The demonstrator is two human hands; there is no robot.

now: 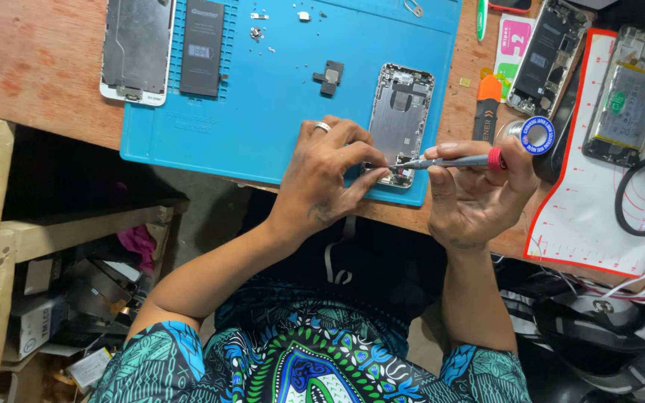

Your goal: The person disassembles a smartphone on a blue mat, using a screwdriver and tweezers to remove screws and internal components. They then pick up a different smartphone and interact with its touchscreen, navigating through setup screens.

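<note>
Fingers of the left hand press down on the near end of an opened phone housing, pinning it flat against the blue work mat; judging by that grip, it keeps the shell from sliding under the tool. The right hand is closed around a slim screwdriver with a red collar, held nearly level, its tip pointing toward nine o'clock and meeting the housing's near edge, right beside the left fingertips. So the housing sits at about one o'clock from the left hand and at ten o'clock from the right, with both hands converging on its bottom end.

Loose parts appear set out of the way on the mat: a small black component at eleven o'clock from the housing, tiny screws farther up, and a black battery beside a detached screen panel at the far left. At three o'clock from the right hand lie another opened phone on a white mat with a red border and a blue-rimmed spool.
</note>
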